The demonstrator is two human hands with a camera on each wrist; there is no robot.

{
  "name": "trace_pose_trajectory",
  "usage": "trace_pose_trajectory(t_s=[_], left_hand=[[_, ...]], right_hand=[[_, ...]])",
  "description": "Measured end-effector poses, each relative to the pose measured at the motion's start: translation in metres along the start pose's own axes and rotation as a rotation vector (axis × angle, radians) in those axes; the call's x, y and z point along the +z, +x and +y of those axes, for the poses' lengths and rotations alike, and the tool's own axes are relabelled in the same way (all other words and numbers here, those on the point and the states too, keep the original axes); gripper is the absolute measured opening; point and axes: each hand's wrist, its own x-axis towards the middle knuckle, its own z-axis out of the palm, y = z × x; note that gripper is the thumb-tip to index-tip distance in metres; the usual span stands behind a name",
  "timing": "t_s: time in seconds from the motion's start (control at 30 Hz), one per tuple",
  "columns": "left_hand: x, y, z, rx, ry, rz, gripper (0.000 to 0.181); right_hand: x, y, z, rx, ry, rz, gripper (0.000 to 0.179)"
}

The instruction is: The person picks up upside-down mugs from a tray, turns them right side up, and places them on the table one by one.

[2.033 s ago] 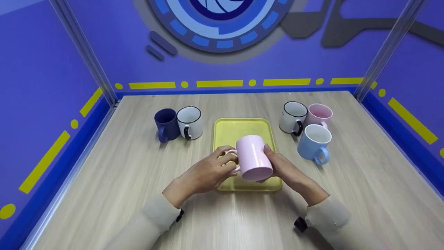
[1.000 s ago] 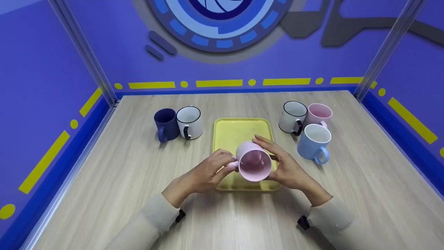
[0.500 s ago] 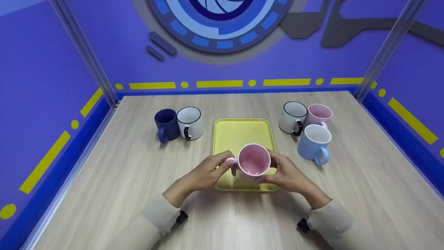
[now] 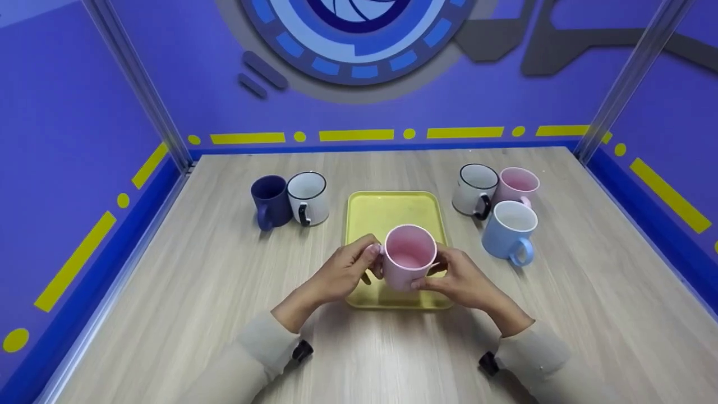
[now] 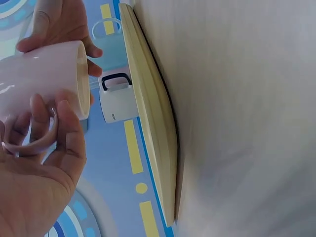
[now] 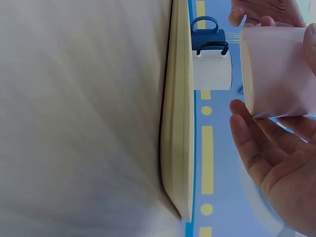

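A pink mug (image 4: 408,261) is held in the air over the yellow tray (image 4: 392,210), its mouth turned up and tilted toward the head camera. My left hand (image 4: 345,272) grips its handle, with fingers through the loop in the left wrist view (image 5: 37,140). On the other side my right hand (image 4: 463,280) holds the mug's body, thumb on the near side and fingers around the back. Both wrist views show the mug's base (image 6: 247,74) well above the tray.
At the back left a navy mug (image 4: 270,202) stands against a white mug with black rim (image 4: 308,199). To the right cluster another black-rimmed white mug (image 4: 474,191), a second pink mug (image 4: 517,182) and a light blue mug (image 4: 507,230). Purple panels (image 4: 185,84) enclose the table.
The pink mug has turned from mouth away, base toward the camera, to mouth up. My right hand has shifted its hold around the body; my left has stayed at the handle.
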Motion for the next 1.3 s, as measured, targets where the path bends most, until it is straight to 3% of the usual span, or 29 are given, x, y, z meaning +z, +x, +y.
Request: trace_pose_trajectory(t_s=[0.23, 0.77, 1.13, 1.3], left_hand=[[0.006, 0.006, 0.000, -0.038, -0.086, 0.065, 0.033], [0.012, 0.010, 0.000, -0.076, -0.151, 0.144, 0.036], [0.009, 0.003, 0.003, -0.055, -0.144, 0.122, 0.036], [0.006, 0.000, 0.002, -0.049, -0.154, 0.123, 0.035]], right_hand=[[-0.001, 0.003, 0.001, -0.001, -0.013, 0.008, 0.053], [0.001, 0.004, 0.000, 0.031, 0.035, -0.021, 0.055], [-0.004, -0.001, 0.003, 0.024, 0.030, -0.067, 0.063], [-0.012, -0.007, 0.006, 0.050, -0.006, -0.020, 0.072]])
